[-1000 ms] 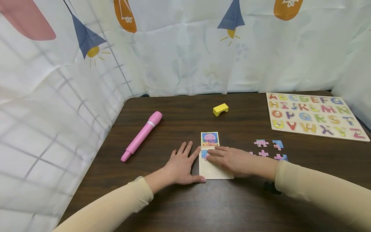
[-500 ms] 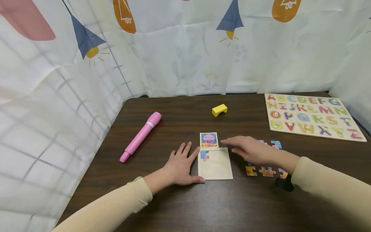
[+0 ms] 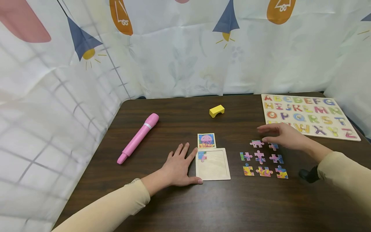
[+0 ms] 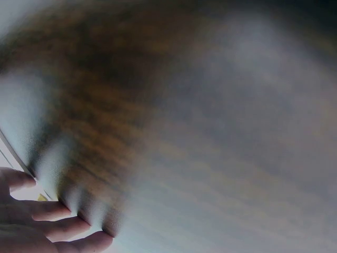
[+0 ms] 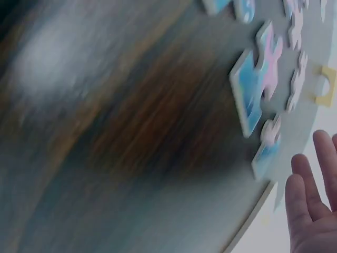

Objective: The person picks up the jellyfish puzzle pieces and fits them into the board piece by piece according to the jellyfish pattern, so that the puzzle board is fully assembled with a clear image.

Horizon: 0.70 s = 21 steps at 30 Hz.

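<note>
My left hand (image 3: 180, 168) lies flat with spread fingers at the left edge of a pale wooden puzzle tray (image 3: 215, 167). One blue and pink puzzle piece (image 3: 202, 156) sits in the tray's upper left corner. A jellyfish picture card (image 3: 206, 140) lies against the tray's far edge. To the right, several loose jigsaw pieces (image 3: 260, 157) are laid out in rows. Over the far right of these hovers my right hand (image 3: 287, 137), fingers extended and holding nothing, partly covering a corner piece (image 3: 273, 146). The right wrist view shows its fingers (image 5: 299, 203) apart from the pieces.
An alphabet peg board (image 3: 311, 117) lies at the back right, just beyond the right hand. A yellow arch block (image 3: 216, 111) stands at the back middle, and a pink toy microphone (image 3: 137, 138) lies at left. A printed curtain (image 3: 179, 64) hangs behind the table.
My right hand has lifted off the tray's upper left piece and moved right, over the loose pieces and up near the alphabet board. My left hand has stayed at the tray.
</note>
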Motion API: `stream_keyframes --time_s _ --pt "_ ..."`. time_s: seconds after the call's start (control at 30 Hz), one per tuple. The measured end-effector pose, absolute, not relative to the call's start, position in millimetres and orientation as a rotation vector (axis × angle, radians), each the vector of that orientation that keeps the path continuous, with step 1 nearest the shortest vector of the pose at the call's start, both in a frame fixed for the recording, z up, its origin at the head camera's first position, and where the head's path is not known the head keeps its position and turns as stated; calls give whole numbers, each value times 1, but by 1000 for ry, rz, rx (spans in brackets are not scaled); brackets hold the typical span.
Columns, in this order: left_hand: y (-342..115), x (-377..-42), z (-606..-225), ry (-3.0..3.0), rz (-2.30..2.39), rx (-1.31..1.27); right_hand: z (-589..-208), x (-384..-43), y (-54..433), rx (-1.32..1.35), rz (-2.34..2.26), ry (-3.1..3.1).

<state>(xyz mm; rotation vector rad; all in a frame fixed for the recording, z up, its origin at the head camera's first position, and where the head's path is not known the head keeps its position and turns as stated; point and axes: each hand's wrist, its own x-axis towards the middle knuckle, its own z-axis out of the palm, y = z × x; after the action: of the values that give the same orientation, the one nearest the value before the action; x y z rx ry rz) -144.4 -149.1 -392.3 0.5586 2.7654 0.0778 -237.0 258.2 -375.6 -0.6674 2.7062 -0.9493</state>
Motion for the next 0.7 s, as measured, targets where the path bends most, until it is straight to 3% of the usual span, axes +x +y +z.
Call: stream_keyframes --time_s 0.7 --pt "-149 -145 -394 2771 78 562 -394 -244 253 -842 -731 2781"
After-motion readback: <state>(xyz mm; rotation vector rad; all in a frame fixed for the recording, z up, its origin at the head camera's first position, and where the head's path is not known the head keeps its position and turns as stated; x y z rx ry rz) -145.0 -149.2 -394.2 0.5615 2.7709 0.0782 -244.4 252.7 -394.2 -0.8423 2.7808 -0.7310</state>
